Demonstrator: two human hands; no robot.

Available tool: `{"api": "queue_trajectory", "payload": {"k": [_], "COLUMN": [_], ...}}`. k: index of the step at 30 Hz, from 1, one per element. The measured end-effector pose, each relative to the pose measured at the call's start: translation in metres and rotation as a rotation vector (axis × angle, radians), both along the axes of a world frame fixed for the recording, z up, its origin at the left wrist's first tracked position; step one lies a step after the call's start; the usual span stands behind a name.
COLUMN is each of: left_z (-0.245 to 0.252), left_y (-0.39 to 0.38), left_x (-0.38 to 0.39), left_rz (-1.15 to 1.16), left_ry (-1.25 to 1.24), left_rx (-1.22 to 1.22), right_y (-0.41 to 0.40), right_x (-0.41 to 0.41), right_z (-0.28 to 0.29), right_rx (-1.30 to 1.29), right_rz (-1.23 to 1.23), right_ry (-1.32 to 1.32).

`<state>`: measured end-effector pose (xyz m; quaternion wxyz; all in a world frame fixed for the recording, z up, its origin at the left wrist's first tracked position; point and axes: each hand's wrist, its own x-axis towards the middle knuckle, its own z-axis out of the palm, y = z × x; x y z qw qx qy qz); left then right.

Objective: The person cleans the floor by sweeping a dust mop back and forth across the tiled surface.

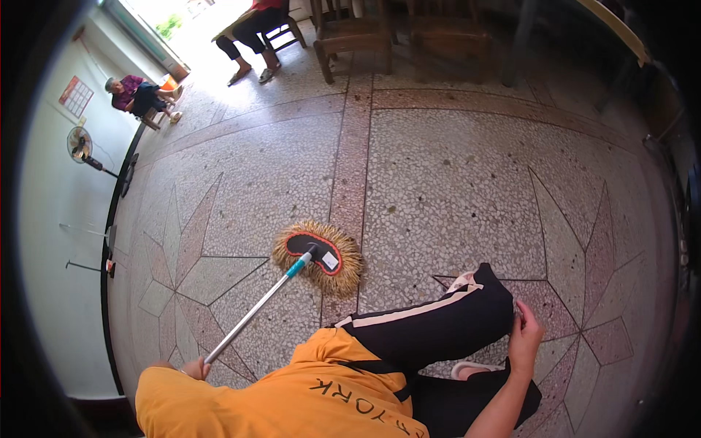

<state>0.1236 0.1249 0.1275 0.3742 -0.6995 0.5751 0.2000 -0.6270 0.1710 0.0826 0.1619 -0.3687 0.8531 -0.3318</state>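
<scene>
My left hand (198,368) is wrapped around the silver pole (246,320) of a mop, at the lower left. The pole runs up through a teal collar (299,265) to a mop head (348,276) with tan, shaggy fringe, which rests flat on the floor. A black, red-edged backing (300,241) with a small white label sits on top of it. At the lower right, my right hand (527,331) touches the knee of my black trousers (432,334); whether its fingers pinch the cloth is unclear.
Speckled terrazzo floor (438,191) with inlaid star patterns spreads ahead. Wooden chairs (353,41) stand at the back. One person (131,93) sits by the left wall near a standing fan (80,145); another person's legs (252,41) show near the bright doorway.
</scene>
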Motion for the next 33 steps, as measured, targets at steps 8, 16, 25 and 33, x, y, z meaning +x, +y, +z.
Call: {"api": "queue_trajectory", "payload": {"k": [8, 16, 25, 33], "left_z": [-0.045, -0.192, -0.138, -0.099], "left_y": [-0.29, -0.308, -0.254, -0.204], "left_x": [-0.208, -0.635, -0.612, -0.376], "left_rz": [-0.397, -0.373, -0.924, -0.769], "left_ry": [0.138, 0.43, 0.526, 0.199], "left_rx": [-0.185, -0.1, -0.086, 0.027], "right_y": [0.018, 0.061, 0.094, 0.087], "right_x": [-0.01, -0.009, -0.005, 0.004], "right_z": [0.016, 0.009, 0.004, 0.035], "right_rx": [-0.115, -0.188, -0.147, -0.199], "right_rz": [-0.22, -0.375, -0.388, -0.21], "right_ry": [-0.242, -0.2, -0.011, 0.038]}}
